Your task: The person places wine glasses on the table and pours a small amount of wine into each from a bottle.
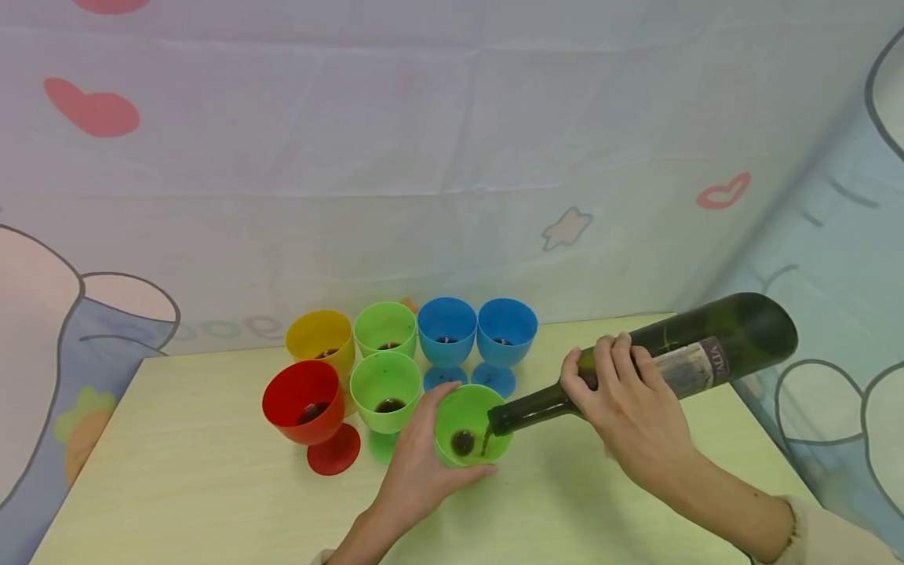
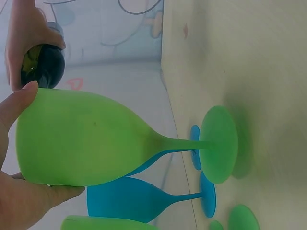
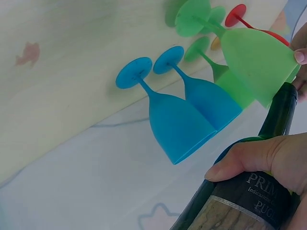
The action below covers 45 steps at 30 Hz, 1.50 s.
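Observation:
In the head view my left hand (image 1: 417, 464) grips the bowl of a green goblet (image 1: 469, 404), thumb on the near side and fingers on the far side. Dark liquid lies in its bottom. My right hand (image 1: 639, 412) holds a dark green wine bottle (image 1: 749, 333) around its shoulder, neck tilted down to the left. The bottle's mouth is at the goblet's rim, and a thin dark stream runs into the bowl. In the left wrist view the goblet's round foot (image 2: 218, 144) is close to the table; I cannot tell whether it touches.
Left of and behind the held goblet stand a red goblet (image 1: 304, 392), a yellow goblet (image 1: 318, 326), two more green goblets (image 1: 384, 380) and two blue goblets (image 1: 507, 333), each with some dark liquid. The pale table (image 1: 198, 471) ends at a printed cloth backdrop (image 1: 424, 157).

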Motion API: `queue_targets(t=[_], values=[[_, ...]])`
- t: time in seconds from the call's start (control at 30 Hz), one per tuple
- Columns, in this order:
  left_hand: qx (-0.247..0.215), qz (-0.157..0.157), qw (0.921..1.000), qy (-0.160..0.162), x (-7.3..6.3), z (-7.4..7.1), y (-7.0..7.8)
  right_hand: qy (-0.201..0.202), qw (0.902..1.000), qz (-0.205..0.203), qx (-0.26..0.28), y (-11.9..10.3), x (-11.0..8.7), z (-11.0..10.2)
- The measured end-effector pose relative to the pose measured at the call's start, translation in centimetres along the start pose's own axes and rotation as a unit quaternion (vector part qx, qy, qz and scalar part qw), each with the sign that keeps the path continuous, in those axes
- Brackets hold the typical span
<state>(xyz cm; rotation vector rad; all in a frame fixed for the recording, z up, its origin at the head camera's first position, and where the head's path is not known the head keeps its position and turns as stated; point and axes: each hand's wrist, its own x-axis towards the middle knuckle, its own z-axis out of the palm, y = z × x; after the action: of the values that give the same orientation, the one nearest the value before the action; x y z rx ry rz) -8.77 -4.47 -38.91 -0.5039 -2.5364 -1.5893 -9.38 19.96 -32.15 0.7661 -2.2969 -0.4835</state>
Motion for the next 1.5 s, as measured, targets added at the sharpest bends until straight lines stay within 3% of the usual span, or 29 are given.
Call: queue_targets(t=[0.67,1.5], values=[[0.001,0.002,1.0000,-0.005,0.06,-0.08,-0.06,0.010,0.9998,-0.015,-0.009,-0.07,0.58,-0.19],[0.004,0.009,1.0000,0.001,-0.03,0.10,-0.14,-0.020,0.9995,-0.020,-0.017,-0.10,0.79,-0.49]])
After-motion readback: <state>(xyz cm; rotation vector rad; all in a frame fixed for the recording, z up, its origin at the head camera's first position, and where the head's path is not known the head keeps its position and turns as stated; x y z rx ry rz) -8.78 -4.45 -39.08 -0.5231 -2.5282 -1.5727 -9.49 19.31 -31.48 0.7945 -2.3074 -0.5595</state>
